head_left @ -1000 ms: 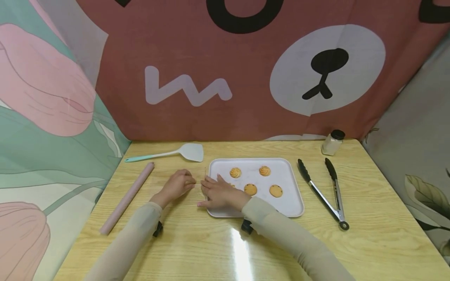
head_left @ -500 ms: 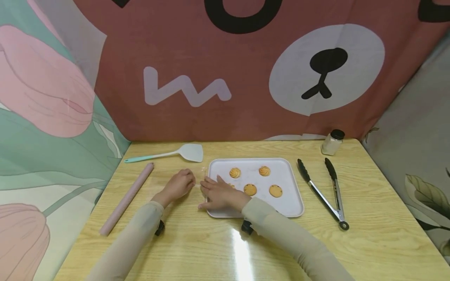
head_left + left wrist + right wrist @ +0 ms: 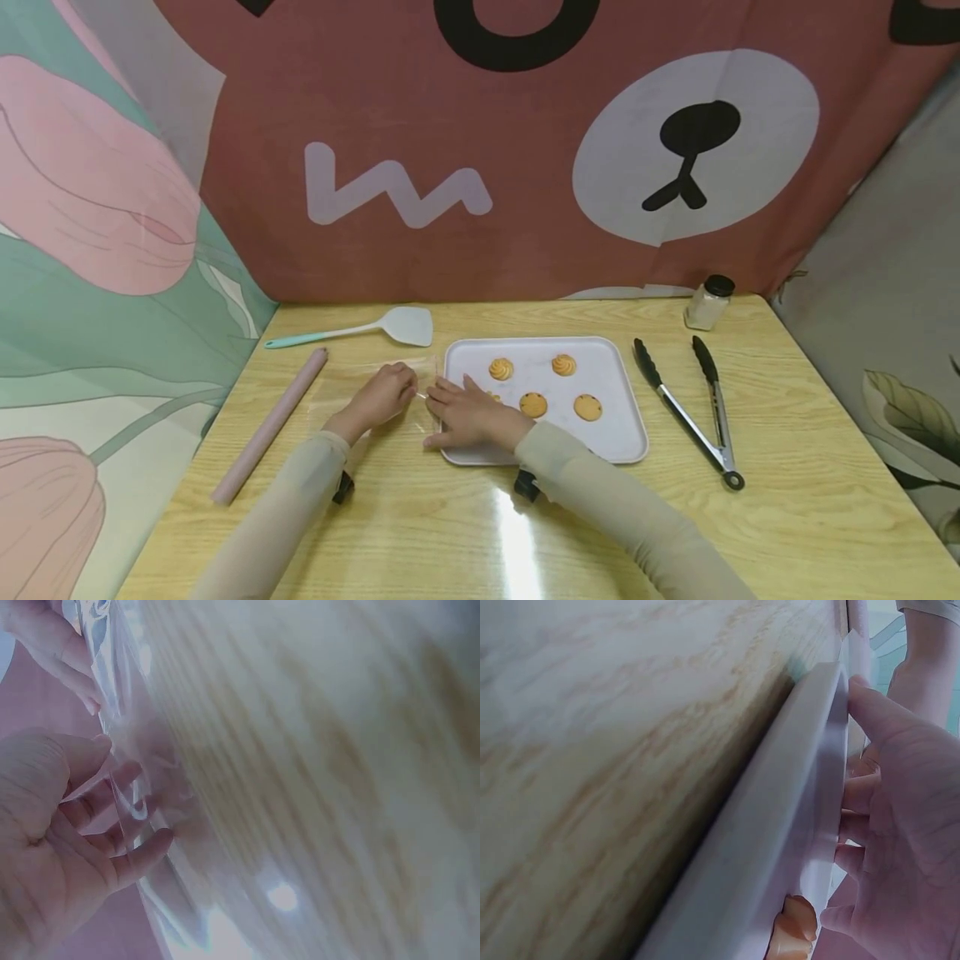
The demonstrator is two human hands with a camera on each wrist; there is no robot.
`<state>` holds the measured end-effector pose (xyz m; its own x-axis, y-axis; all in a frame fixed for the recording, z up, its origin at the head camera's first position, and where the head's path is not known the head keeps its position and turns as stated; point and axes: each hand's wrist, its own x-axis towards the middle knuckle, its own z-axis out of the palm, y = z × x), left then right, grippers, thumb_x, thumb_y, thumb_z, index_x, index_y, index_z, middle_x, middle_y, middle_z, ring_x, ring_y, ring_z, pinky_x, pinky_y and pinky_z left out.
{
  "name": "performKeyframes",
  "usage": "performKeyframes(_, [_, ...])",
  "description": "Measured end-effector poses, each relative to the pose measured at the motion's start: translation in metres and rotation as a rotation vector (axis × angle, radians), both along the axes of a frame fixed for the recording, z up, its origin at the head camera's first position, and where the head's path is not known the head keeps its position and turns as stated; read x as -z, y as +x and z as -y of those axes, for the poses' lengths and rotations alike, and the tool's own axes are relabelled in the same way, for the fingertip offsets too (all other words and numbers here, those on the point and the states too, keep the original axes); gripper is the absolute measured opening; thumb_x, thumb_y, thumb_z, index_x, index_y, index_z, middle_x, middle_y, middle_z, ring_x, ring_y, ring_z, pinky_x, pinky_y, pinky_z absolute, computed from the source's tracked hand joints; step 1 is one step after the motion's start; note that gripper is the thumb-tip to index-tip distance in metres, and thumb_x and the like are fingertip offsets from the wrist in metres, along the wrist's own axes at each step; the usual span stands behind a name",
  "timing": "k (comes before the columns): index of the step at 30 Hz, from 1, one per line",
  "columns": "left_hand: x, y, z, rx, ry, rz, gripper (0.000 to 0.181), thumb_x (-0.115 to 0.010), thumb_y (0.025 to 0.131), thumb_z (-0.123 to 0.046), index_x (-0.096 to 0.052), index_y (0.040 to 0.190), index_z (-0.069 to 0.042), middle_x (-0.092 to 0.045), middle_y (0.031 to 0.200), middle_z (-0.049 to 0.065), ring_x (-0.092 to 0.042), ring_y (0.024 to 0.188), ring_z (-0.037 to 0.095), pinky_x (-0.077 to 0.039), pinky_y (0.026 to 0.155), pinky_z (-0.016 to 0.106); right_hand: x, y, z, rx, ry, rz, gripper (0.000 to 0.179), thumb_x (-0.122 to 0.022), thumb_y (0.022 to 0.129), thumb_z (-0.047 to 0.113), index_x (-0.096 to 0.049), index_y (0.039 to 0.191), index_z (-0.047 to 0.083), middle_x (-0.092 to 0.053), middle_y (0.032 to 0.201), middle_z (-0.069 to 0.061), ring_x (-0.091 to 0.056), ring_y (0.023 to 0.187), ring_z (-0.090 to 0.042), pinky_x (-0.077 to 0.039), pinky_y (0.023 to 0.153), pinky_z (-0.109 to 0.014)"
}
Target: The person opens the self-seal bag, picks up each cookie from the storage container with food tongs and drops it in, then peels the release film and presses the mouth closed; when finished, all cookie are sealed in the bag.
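Head view shows the left hand [image 3: 381, 393] over clear, crinkled plastic film [image 3: 124, 697] left of the white rectangular tray [image 3: 617, 442]; its thumb and fingers pinch the film's edge. The right hand [image 3: 472, 414] lies across the tray's left rim, fingers extended and thumb spread apart. On the tray are swirled golden cookies [image 3: 564, 365] at the far side and flat round cookies [image 3: 588, 407] nearer. A pink cylindrical rod [image 3: 273, 427] and white-and-mint spatula [image 3: 407, 325] lie left, black-tipped metal tongs [image 3: 693, 427] right, with a black-lidded clear jar [image 3: 705, 312] far right.
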<state>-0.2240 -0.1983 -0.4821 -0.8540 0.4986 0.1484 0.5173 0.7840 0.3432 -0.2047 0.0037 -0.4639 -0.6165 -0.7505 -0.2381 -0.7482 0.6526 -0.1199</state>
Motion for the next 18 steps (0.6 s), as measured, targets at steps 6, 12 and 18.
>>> performKeyframes(6, [-0.004,0.000,0.000,0.007,0.055,0.036,0.008,-0.056,0.091,-0.001,-0.058,0.084,-0.004,-0.055,0.082,0.005,-0.053,0.081,0.024,-0.046,0.078,0.042,0.002,-0.001,0.000,-0.002,-0.007,0.000,0.080,-0.042,0.089,0.067,-0.035,0.147,0.012,-0.025,0.155,-0.001,-0.010,0.144,-0.020,-0.013,0.113,-0.054])
performKeyframes(12, [-0.009,0.003,0.004,-0.036,0.077,0.086,0.006,-0.054,0.094,-0.003,-0.057,0.089,-0.003,-0.054,0.085,0.004,-0.053,0.083,0.022,-0.047,0.078,0.041,0.003,-0.002,0.000,0.004,-0.005,0.014,0.081,-0.041,0.089,0.068,-0.034,0.147,0.013,-0.023,0.155,-0.001,-0.008,0.144,-0.019,-0.012,0.113,-0.054])
performKeyframes(18, [-0.015,0.007,0.011,-0.075,0.151,0.080,0.006,-0.053,0.096,-0.006,-0.057,0.094,-0.003,-0.057,0.094,0.009,-0.054,0.093,0.027,-0.047,0.080,0.044,0.001,-0.002,-0.001,0.005,-0.004,0.022,0.080,-0.040,0.089,0.068,-0.036,0.147,0.012,-0.024,0.155,-0.002,-0.009,0.144,-0.019,-0.011,0.113,-0.054])
